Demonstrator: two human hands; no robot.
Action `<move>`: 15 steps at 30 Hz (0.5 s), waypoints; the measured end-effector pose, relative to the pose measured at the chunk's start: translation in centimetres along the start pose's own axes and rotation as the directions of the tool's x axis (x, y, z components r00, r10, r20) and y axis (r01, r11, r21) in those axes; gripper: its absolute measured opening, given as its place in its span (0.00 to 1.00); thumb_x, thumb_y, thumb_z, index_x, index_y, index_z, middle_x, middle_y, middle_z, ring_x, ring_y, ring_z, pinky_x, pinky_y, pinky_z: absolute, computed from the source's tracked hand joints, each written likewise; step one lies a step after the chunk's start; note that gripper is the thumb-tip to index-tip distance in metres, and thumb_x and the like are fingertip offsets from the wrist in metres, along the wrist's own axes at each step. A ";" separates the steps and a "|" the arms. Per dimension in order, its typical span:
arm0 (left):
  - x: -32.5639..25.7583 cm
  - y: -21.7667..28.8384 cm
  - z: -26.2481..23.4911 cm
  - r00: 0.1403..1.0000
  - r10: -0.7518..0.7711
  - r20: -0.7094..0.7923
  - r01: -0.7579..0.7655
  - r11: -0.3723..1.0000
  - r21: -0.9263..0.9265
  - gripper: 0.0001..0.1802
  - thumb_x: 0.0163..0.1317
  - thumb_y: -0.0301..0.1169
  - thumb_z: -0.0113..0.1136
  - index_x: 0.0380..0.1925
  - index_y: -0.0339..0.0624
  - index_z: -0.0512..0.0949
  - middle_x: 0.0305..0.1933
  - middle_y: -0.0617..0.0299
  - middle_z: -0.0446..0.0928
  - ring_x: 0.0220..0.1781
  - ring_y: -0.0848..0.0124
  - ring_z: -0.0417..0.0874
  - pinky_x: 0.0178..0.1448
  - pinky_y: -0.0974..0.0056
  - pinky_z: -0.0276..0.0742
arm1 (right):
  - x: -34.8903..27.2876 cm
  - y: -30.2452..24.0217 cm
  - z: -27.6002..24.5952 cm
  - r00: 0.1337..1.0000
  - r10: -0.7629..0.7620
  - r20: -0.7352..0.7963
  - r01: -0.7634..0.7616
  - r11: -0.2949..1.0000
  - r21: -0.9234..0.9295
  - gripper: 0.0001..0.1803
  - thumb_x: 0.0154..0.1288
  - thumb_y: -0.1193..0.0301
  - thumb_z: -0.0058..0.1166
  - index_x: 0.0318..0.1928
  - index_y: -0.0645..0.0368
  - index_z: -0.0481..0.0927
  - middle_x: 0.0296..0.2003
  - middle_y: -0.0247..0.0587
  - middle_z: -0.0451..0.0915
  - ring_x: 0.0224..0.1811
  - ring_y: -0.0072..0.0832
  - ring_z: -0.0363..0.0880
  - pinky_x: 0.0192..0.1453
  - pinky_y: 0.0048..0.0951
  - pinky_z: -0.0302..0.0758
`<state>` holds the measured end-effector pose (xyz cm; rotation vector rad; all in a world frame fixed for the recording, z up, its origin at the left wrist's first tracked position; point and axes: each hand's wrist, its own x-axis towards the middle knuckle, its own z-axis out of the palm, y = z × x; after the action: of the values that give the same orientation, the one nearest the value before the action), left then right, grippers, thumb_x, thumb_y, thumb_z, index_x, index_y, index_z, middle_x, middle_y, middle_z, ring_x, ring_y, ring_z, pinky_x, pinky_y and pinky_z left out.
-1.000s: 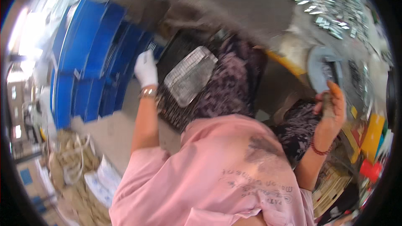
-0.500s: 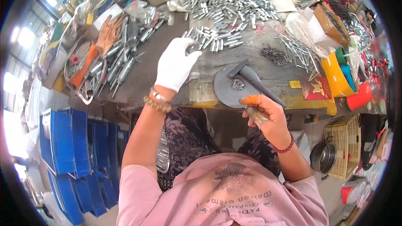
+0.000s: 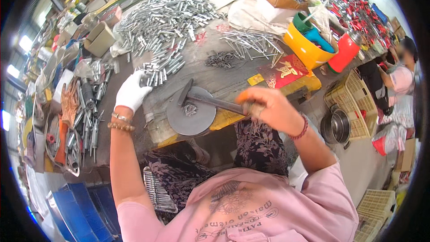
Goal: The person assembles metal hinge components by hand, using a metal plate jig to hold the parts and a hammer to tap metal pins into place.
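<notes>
Matt grey metal disc (image 3: pixel 190 116) — shiny steel tubes (image 3: pixel 165 18).

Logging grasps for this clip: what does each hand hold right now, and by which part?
The right hand grips a hammer near the end of its handle, head over the round metal disc. The gloved left hand rests on small metal tubes; whether it grips one cannot be told.

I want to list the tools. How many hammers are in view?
1. The hammer is held in the right hand; its head rests over the round metal disc. More hammers may be hidden among the clutter.
</notes>
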<state>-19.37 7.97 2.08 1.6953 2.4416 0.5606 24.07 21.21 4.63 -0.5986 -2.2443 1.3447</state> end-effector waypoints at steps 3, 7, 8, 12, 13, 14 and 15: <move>-0.2 -0.2 0.5 0.998 -0.057 -0.005 0.057 0.998 -0.030 0.22 0.60 0.34 0.70 0.54 0.40 0.81 0.53 0.44 0.87 0.55 0.48 0.88 0.61 0.52 0.83 | 2.7 2.9 -3.2 0.922 -0.293 -0.254 0.126 0.846 -0.518 0.13 0.64 0.77 0.65 0.49 0.60 0.89 0.46 0.48 0.89 0.49 0.42 0.90 0.55 0.42 0.85; -2.4 1.6 0.2 0.990 -0.139 -0.031 0.137 0.989 -0.058 0.22 0.60 0.32 0.67 0.55 0.39 0.81 0.52 0.43 0.87 0.53 0.46 0.89 0.61 0.51 0.83 | 6.7 6.0 -6.1 0.921 -0.299 -0.249 -0.054 0.536 -0.843 0.07 0.63 0.74 0.67 0.42 0.56 0.90 0.45 0.45 0.83 0.49 0.46 0.89 0.52 0.49 0.86; -3.1 2.4 0.2 0.990 -0.140 -0.024 0.138 0.989 -0.058 0.22 0.60 0.32 0.67 0.55 0.39 0.81 0.52 0.43 0.87 0.53 0.46 0.89 0.61 0.51 0.83 | 7.2 6.7 -6.7 0.923 -0.292 -0.250 -0.057 0.538 -0.841 0.07 0.63 0.74 0.67 0.42 0.56 0.90 0.45 0.45 0.83 0.49 0.46 0.89 0.52 0.49 0.86; -7.4 7.1 -1.3 0.987 -0.108 -0.121 0.080 0.973 -0.218 0.20 0.61 0.27 0.68 0.54 0.37 0.84 0.49 0.50 0.87 0.50 0.57 0.90 0.59 0.58 0.84 | 8.6 8.2 -7.6 0.969 -0.236 -0.076 0.011 0.350 -0.937 0.05 0.61 0.76 0.67 0.38 0.58 0.88 0.45 0.45 0.83 0.49 0.48 0.89 0.52 0.49 0.87; -8.5 8.3 -1.3 0.993 -0.088 -0.081 0.056 0.938 -0.343 0.20 0.61 0.24 0.68 0.54 0.35 0.84 0.47 0.53 0.87 0.49 0.64 0.89 0.58 0.62 0.84 | 8.6 8.2 -7.6 0.958 -0.284 -0.034 0.064 0.328 -0.942 0.05 0.60 0.76 0.68 0.38 0.59 0.87 0.45 0.45 0.83 0.49 0.49 0.88 0.52 0.49 0.87; -9.3 9.3 -0.9 0.995 -0.025 -0.099 -0.010 0.941 -0.339 0.18 0.62 0.24 0.68 0.52 0.35 0.85 0.48 0.54 0.87 0.49 0.65 0.90 0.58 0.63 0.84 | 8.4 8.0 -7.7 0.970 -0.238 -0.046 0.047 0.372 -0.927 0.07 0.58 0.76 0.68 0.38 0.58 0.86 0.44 0.45 0.83 0.50 0.49 0.88 0.54 0.49 0.86; -10.3 10.5 -0.8 0.993 0.034 -0.117 -0.071 0.940 -0.333 0.16 0.62 0.24 0.68 0.50 0.35 0.86 0.48 0.54 0.88 0.50 0.65 0.90 0.58 0.63 0.84 | 7.9 7.0 -7.6 0.968 -0.245 -0.055 0.055 0.420 -0.906 0.08 0.59 0.75 0.68 0.40 0.57 0.85 0.45 0.43 0.83 0.51 0.48 0.87 0.56 0.48 0.85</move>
<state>-6.61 1.47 5.43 1.6271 2.2100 1.0372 23.05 34.07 2.85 -0.7671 -2.6414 -0.1781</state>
